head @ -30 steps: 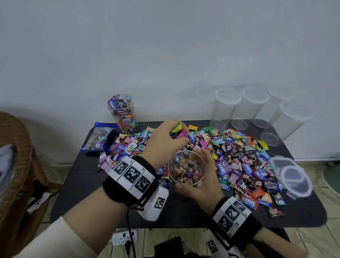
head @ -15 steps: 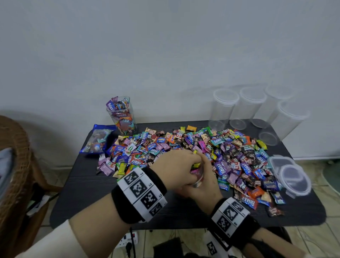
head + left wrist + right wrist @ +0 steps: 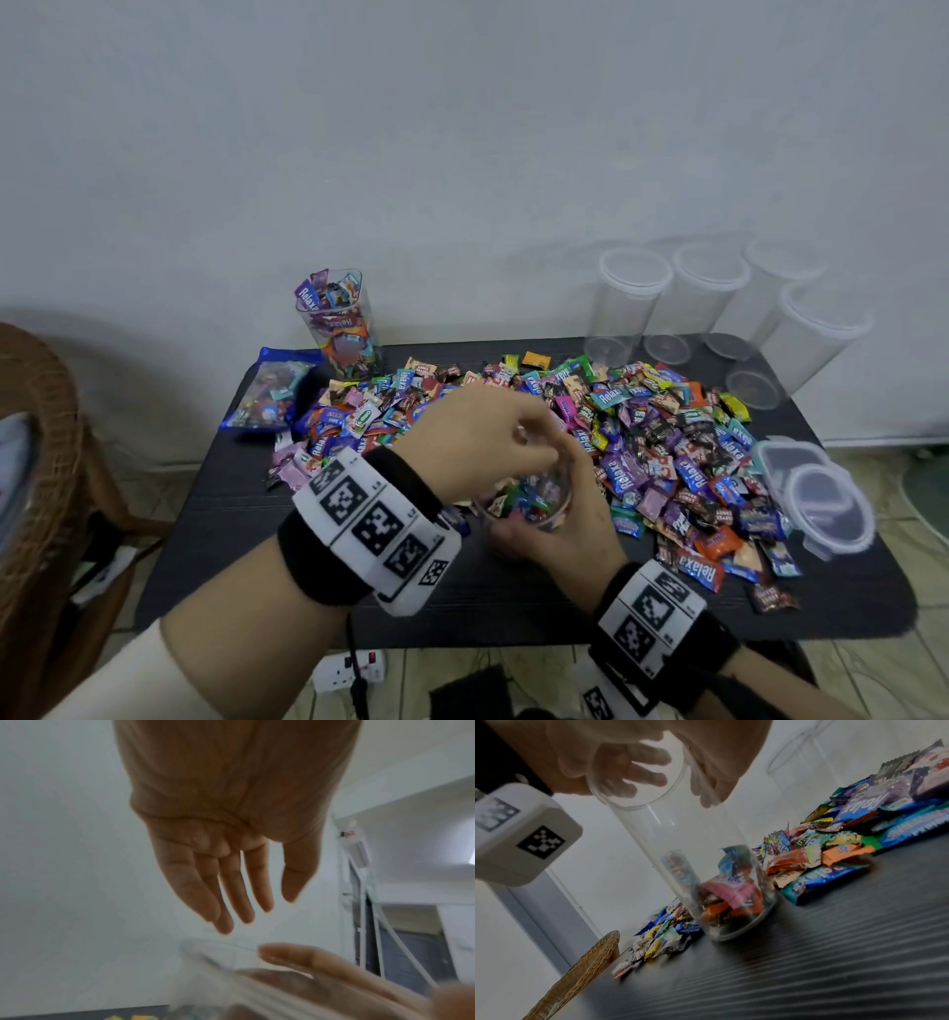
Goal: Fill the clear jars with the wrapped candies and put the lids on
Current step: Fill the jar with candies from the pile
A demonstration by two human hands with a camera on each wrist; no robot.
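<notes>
A clear jar [image 3: 524, 496] stands on the black table [image 3: 513, 606], with wrapped candies [image 3: 731, 898] filling only its bottom. My right hand [image 3: 575, 514] grips the jar's upper wall, thumb on the near side and fingers round the far side. My left hand [image 3: 534, 442] hovers just above the jar's mouth. In the left wrist view the left hand [image 3: 257, 908] has straight fingers and holds nothing, with the jar's rim [image 3: 218, 959] below it. The big candy pile [image 3: 642, 426] spreads behind and to the right of the jar.
A jar full of candies [image 3: 339, 324] stands at the back left beside a blue candy bag [image 3: 267, 390]. Several empty lidded jars [image 3: 631, 303] line the back right. Loose lids [image 3: 821, 498] lie at the right edge. A wicker chair [image 3: 36, 462] stands left of the table.
My left hand carried a handful of candies from the pile to the jar's mouth, then opened over it; the hand is now empty. My right hand kept hold of the jar.
</notes>
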